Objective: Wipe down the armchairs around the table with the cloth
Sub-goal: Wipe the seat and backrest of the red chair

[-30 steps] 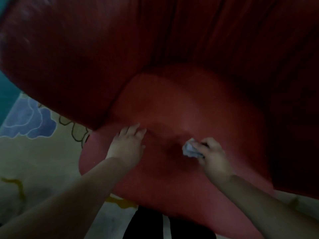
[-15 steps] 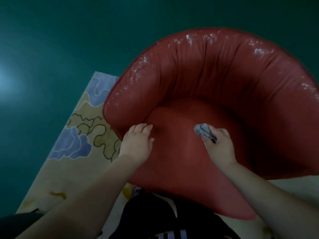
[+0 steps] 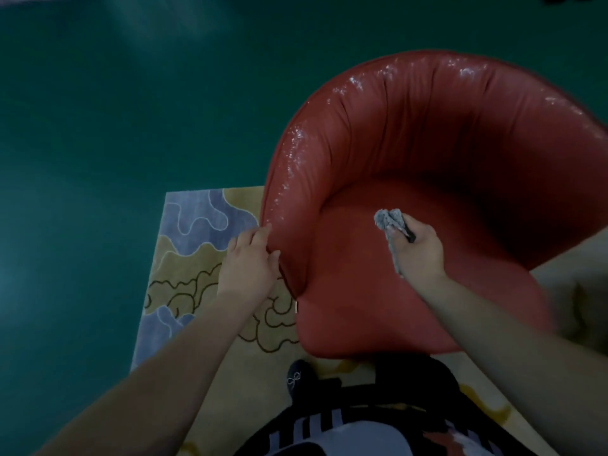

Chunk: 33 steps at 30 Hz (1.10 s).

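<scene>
A red leather armchair (image 3: 444, 153) with a curved, shiny back fills the right half of the view. My right hand (image 3: 419, 253) grips a crumpled grey cloth (image 3: 388, 220) and holds it just over the seat cushion. My left hand (image 3: 250, 264) rests on the outside of the chair's left arm near its front end, fingers against the leather, thumb toward the inner side. Whether the cloth touches the seat I cannot tell.
A beige rug (image 3: 194, 268) with blue patches and dark squiggly lines lies under the chair, on a dark green floor (image 3: 115, 110). My dark shoe (image 3: 297, 376) and striped clothing show at the bottom, close to the seat's front edge.
The view has pulled back and up from the seat. My left hand has left the seat cushion for the chair's left arm. My right hand has lifted a little with the cloth.
</scene>
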Each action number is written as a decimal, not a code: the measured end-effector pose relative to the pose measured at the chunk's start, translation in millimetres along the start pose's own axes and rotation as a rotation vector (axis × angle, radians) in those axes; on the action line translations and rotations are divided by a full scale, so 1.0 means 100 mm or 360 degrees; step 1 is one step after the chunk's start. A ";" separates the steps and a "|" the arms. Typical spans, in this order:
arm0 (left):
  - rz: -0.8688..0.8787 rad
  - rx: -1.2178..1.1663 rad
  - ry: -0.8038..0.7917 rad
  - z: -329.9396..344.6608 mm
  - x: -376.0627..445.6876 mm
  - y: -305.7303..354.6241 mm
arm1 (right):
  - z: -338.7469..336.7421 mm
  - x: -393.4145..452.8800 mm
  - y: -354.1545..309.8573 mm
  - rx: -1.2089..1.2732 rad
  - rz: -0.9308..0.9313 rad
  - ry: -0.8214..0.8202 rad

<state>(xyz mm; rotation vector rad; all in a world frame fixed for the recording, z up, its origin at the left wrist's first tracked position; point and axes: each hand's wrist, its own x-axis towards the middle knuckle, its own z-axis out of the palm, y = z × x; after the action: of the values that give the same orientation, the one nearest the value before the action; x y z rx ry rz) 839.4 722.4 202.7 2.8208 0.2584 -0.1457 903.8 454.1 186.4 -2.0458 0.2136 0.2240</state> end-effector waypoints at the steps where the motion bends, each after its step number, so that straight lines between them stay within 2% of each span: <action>1: 0.0005 -0.0026 0.0002 -0.05 0.03 -0.05 | 0.03 -0.06 -0.06 0.0044 0.0014 0.0033; 6: -0.0045 -0.0149 -0.0044 -0.19 0.25 -0.19 | 0.08 -0.19 -0.23 0.0057 -0.0001 0.0066; 9: -0.0034 -0.0191 -0.0046 -0.18 0.40 -0.27 | 0.19 -0.12 -0.24 0.0074 0.0006 -0.0004; 19: 0.0101 -0.0168 -0.0194 -0.06 0.91 -0.61 | 0.73 0.11 -0.33 0.0213 0.0116 -0.0047; 24: 0.0277 -0.0199 -0.0373 -0.08 1.56 -0.86 | 1.15 0.26 -0.40 0.0311 0.0258 0.0182; 30: 0.0631 -0.0369 -0.0843 -0.07 2.21 -0.95 | 1.82 0.34 -0.64 0.0351 0.0410 0.0537; 33: 0.0723 -0.0329 -0.0934 -0.05 2.41 -0.91 | 2.03 0.29 -0.71 0.0390 0.0492 0.0724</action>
<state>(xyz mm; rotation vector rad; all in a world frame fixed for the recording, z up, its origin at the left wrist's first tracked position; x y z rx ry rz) 1058.1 848.6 150.2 2.4197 -0.4638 -0.7670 935.7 665.0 145.8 -1.7879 0.8024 -0.0813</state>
